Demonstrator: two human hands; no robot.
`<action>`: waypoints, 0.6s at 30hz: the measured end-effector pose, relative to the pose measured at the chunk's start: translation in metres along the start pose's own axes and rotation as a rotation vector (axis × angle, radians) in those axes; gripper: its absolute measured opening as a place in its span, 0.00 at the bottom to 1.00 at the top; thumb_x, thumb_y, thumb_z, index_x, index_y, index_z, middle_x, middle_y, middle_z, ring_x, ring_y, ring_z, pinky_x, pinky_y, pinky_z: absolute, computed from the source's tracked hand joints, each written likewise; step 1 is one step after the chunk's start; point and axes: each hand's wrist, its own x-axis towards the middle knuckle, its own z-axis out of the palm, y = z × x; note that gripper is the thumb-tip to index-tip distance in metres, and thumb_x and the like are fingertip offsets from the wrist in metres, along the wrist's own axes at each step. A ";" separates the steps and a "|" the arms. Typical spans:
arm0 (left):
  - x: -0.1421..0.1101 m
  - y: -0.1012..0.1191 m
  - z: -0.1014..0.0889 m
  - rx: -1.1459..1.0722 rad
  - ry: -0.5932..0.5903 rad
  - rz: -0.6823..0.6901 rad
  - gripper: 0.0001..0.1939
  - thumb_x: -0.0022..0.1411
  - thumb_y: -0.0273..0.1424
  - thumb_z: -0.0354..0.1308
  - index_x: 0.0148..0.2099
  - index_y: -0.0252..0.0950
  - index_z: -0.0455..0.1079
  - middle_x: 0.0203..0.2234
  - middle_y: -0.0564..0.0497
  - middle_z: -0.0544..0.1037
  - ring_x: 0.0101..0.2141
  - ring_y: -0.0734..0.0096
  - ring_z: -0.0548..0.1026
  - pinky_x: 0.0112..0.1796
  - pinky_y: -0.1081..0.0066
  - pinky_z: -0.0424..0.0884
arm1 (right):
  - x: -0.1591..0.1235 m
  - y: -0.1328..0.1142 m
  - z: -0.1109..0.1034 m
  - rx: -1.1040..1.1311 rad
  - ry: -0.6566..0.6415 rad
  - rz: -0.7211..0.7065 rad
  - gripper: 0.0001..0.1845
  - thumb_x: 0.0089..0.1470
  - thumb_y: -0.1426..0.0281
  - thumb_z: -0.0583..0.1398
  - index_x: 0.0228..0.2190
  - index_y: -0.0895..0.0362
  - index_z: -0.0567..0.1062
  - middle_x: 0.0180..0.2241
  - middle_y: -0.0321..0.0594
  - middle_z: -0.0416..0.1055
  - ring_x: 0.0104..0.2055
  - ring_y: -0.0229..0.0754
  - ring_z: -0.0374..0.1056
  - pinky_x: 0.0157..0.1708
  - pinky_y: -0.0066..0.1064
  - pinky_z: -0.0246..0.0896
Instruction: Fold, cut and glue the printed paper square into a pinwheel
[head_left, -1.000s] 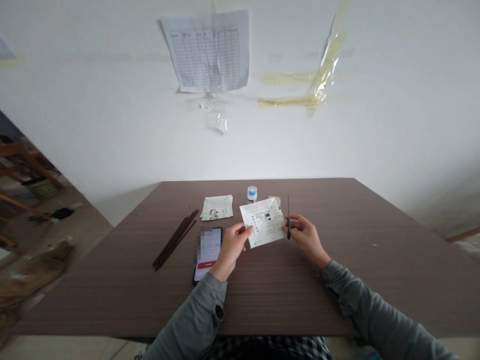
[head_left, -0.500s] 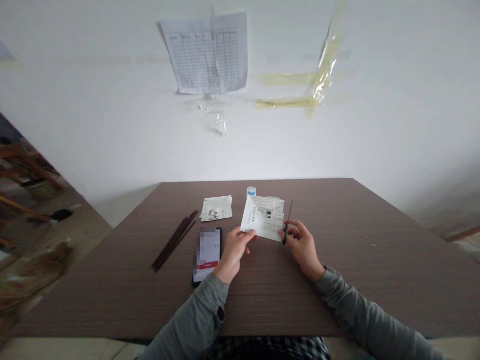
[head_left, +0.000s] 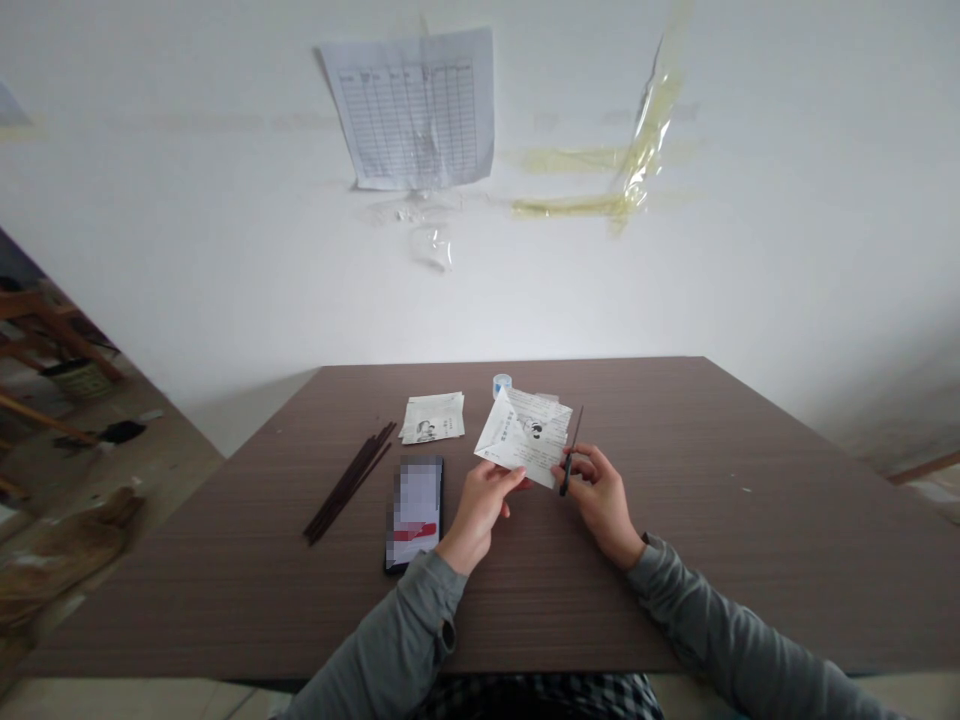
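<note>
Tilted above the table's middle is a printed sheet of paper point(head_left: 517, 430) with a small drawing and text. My left hand point(head_left: 484, 505) pinches its lower edge, thumb on top. In my right hand point(head_left: 600, 500) is a pair of dark-handled scissors point(head_left: 572, 455), blades pointing up and away beside the sheet's right edge. The right fingertips also meet the paper's lower right corner; whether they grip it I cannot tell. Just beyond the sheet stands a small roll of tape point(head_left: 502, 383), partly hidden by it.
On the brown table point(head_left: 750, 560), a stack of printed papers point(head_left: 433, 416) lies left of the held sheet. A bundle of thin dark sticks point(head_left: 349, 485) lies further left. A phone point(head_left: 415, 515) rests by my left forearm. A white wall point(head_left: 600, 300) stands behind the table.
The sheet has turned clockwise and shifted slightly left. My left hand has moved a little right along its lower edge. My right hand and the scissors have shifted slightly left.
</note>
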 end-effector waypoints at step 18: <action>0.001 0.002 -0.003 0.086 -0.010 0.039 0.15 0.57 0.35 0.88 0.42 0.38 0.89 0.38 0.44 0.96 0.32 0.63 0.88 0.19 0.77 0.58 | 0.001 0.000 -0.001 -0.143 0.014 -0.115 0.28 0.51 0.45 0.82 0.42 0.48 0.83 0.28 0.40 0.87 0.32 0.54 0.80 0.35 0.43 0.78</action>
